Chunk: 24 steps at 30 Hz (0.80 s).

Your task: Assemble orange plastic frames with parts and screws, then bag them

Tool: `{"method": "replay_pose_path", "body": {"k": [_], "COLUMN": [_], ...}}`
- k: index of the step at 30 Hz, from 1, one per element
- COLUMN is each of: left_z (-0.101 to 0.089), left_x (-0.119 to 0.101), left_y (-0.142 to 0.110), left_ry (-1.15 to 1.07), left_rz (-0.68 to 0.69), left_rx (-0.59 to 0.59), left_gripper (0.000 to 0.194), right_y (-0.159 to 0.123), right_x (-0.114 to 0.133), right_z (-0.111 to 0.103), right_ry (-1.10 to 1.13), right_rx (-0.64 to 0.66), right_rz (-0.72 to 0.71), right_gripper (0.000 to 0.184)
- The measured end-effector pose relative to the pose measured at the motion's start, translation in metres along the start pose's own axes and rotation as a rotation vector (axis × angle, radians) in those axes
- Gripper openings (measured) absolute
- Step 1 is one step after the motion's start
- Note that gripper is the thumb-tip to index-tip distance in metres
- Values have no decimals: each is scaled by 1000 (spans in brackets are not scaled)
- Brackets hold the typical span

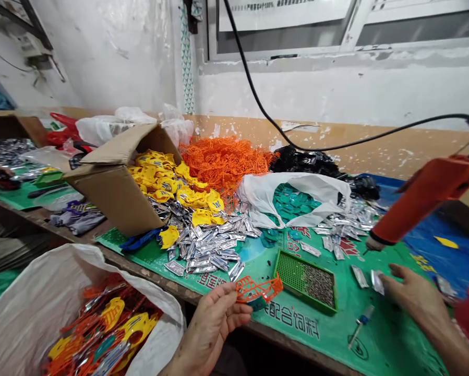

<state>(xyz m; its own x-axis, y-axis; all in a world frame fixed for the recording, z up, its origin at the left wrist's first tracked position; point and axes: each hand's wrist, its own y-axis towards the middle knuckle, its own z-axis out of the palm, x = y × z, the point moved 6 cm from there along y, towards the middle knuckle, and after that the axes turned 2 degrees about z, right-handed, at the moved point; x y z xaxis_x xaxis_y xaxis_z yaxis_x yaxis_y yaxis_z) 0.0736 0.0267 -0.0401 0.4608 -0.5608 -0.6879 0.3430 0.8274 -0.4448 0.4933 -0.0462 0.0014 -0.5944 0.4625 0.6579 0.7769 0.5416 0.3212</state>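
1. The left hand (211, 329) pinches an orange plastic frame (258, 290) in its partly curled fingers.
2. The right hand (410, 298) is open and empty, fingers spread, just beside silver foil pieces (377, 282).
3. A green mesh tray (305, 282) sits between the hands; a white sack (42, 292) of mixed pieces lies left of the left hand.

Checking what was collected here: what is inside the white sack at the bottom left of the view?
The white woven sack holds orange plastic frames tangled with yellow plastic pieces and silver foil-like pieces. Anything deeper is covered by this top layer and the sack's folded edge.
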Motion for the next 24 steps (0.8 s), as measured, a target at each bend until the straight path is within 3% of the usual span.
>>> {"method": "replay_pose_path", "body": {"k": [3, 6, 9, 13, 18, 24], "left_z": [-3, -7, -10, -13, -23, -26], "left_x": [-5, -11, -14, -18, -25, -27], "left_y": [-1, 0, 0, -3, -6, -4], "left_ry": [17, 31, 42, 33, 0, -13], "left_rz": [15, 24, 25, 21, 48, 34], "left_rx": [15, 16, 11, -6, -43, -53], "left_gripper": [30, 38, 40, 43, 36, 35], "right_y": [-29, -66, -94, -99, -105, -105], "right_x": [22, 77, 153, 218, 242, 233], "right_z": [6, 38, 88, 157, 215, 230], "right_ry": [-163, -124, -117, -199, -345, -317], "right_rx": [29, 221, 462, 612, 735, 796], "right_rz": [-70, -241, -599, -746, -826, -711], "right_gripper": [15, 25, 28, 22, 22, 28]}}
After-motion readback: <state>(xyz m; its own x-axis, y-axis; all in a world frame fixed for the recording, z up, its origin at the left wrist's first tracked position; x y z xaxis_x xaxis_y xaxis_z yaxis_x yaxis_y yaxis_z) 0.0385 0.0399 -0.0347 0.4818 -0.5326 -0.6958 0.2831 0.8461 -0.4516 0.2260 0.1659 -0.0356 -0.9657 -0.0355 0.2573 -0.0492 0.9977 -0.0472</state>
